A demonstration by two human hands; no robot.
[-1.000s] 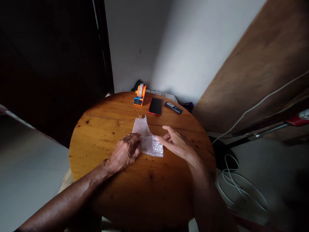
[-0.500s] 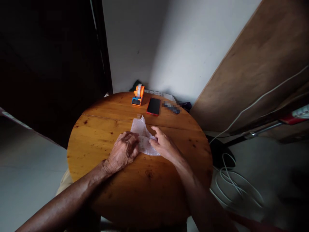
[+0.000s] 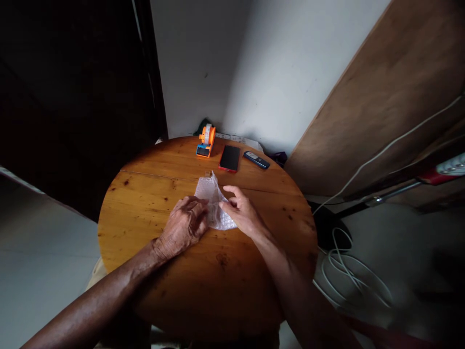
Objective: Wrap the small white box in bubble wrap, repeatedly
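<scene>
A sheet of clear bubble wrap (image 3: 207, 188) lies partly folded on the round wooden table (image 3: 138, 232), its far end narrow and sticking up. My left hand (image 3: 187, 219) rests on its left side, fingers curled and closed on the wrap's edge. At the right side is my right hand (image 3: 241, 211), with thumb and index finger apart and the thumb touching the wrap. The rest of that hand's fingers are mostly hidden. Whether anything lies inside the wrap I cannot tell.
Along the table's far side stand an orange tape dispenser (image 3: 206, 140), a red-edged phone (image 3: 229, 158) and a dark handheld device (image 3: 256, 159). Behind them is the wall (image 3: 203, 68). A coiled white cable (image 3: 341, 264) lies on the floor at the right.
My right hand has shifted slightly left, pushing the wrap's right edge inward. My left hand keeps its place on the wrap. The whole view has shifted a little.
</scene>
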